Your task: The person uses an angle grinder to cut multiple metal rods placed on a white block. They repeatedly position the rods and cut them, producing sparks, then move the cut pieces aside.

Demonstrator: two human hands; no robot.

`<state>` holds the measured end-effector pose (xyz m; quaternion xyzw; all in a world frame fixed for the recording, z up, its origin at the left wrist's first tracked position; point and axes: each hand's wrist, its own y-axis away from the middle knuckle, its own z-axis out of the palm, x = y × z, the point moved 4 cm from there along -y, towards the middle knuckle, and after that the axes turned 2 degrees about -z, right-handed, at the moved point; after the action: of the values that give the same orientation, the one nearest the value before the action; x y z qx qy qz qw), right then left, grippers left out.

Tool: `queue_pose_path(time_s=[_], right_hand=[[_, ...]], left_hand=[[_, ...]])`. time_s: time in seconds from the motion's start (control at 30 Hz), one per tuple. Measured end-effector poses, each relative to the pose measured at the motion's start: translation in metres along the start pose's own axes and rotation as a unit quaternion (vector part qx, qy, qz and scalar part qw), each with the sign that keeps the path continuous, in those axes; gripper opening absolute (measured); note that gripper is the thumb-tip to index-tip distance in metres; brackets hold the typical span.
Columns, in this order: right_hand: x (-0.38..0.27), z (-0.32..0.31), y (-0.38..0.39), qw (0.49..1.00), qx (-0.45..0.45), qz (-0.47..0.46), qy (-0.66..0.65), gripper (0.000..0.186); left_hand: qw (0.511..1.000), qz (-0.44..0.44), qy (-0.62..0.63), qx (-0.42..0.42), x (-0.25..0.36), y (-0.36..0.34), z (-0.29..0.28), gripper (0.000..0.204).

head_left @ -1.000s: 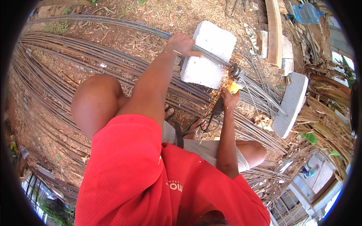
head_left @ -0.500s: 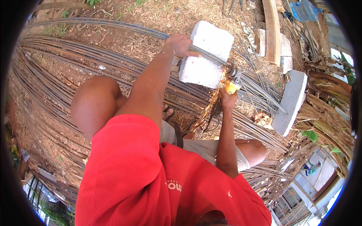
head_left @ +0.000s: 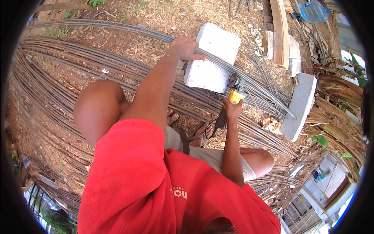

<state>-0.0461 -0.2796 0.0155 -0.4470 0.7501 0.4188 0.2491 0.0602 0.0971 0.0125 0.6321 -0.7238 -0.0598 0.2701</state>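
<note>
My left hand [head_left: 185,47] is closed on a bundle of steel bars [head_left: 216,58], which crosses a white rough block [head_left: 208,72]. My right hand [head_left: 233,107] grips an angle grinder [head_left: 236,91] with a yellow and silver body. Its disc sits just right of the block's lower corner, at the bars; whether it touches them I cannot tell. A black cord loops down from the grinder near my sandalled feet. The bars' right ends lie near a grey concrete slab [head_left: 296,109].
Many long rusty bars [head_left: 78,58] lie across the leaf-strewn ground. Timber planks [head_left: 278,31], concrete pieces and a blue plastic jug [head_left: 313,11] are at the upper right. Dry banana plants [head_left: 337,101] line the right side. Another person [head_left: 320,175] is at the lower right.
The sparks that sprayed from the disc earlier are gone. My right hand and the grinder have moved slightly down and left, toward me. My left hand stays on the bars.
</note>
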Motion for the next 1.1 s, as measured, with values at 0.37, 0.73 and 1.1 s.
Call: queue_pose_path(time_s=[0.37, 0.73, 1.1], right_hand=[[-0.004, -0.015, -0.017, 0.997, -0.017, 0.002, -0.081, 0.044], [-0.003, -0.007, -0.022, 0.997, -0.041, 0.008, -0.066, 0.045], [-0.007, -0.002, -0.023, 0.998, -0.032, -0.009, -0.058, 0.045]], left_hand=[[1.000, 0.015, -0.011, 0.025, 0.000, -0.002, 0.004, 0.110], [1.000, 0.001, -0.027, 0.011, -0.002, -0.009, 0.010, 0.107], [1.000, -0.002, -0.009, 0.001, 0.000, -0.003, 0.005, 0.107]])
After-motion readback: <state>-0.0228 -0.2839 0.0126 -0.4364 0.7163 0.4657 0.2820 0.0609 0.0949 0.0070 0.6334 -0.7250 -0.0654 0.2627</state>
